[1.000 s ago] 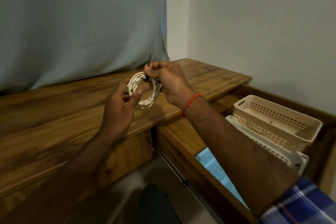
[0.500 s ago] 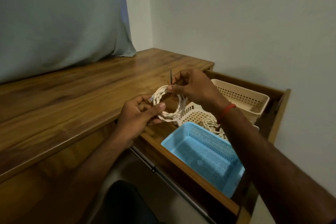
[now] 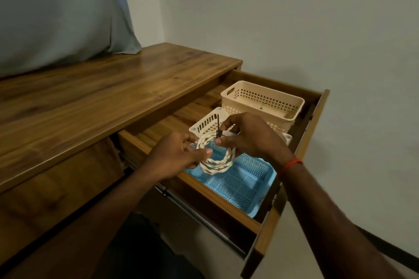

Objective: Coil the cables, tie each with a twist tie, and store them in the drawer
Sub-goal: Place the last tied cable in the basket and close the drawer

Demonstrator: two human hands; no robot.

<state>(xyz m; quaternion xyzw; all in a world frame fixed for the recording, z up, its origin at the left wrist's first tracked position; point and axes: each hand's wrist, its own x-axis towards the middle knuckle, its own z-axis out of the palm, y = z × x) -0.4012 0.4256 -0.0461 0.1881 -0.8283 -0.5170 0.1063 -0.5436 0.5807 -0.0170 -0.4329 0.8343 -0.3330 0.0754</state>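
A white braided cable coil (image 3: pixel 218 162) hangs in the air over the open wooden drawer (image 3: pixel 267 229), above the blue mesh basket (image 3: pixel 242 186). My left hand (image 3: pixel 174 155) grips the coil's left side. My right hand (image 3: pixel 247 137) pinches its top, where a thin dark twist tie (image 3: pixel 218 128) sticks straight up between the fingers. Behind the hands, a white slotted basket (image 3: pixel 205 123) sits in the drawer, mostly hidden by my right hand.
A beige perforated basket (image 3: pixel 260 102) stands at the drawer's far end with a small dark item inside. The wooden desk top (image 3: pixel 102 97) lies to the left, with a grey cloth (image 3: pixel 56 18) hanging behind it. A plain wall is on the right.
Both hands have carried the coil rightwards from above the desk top to above the open drawer and its blue basket. The view has swung right as well.
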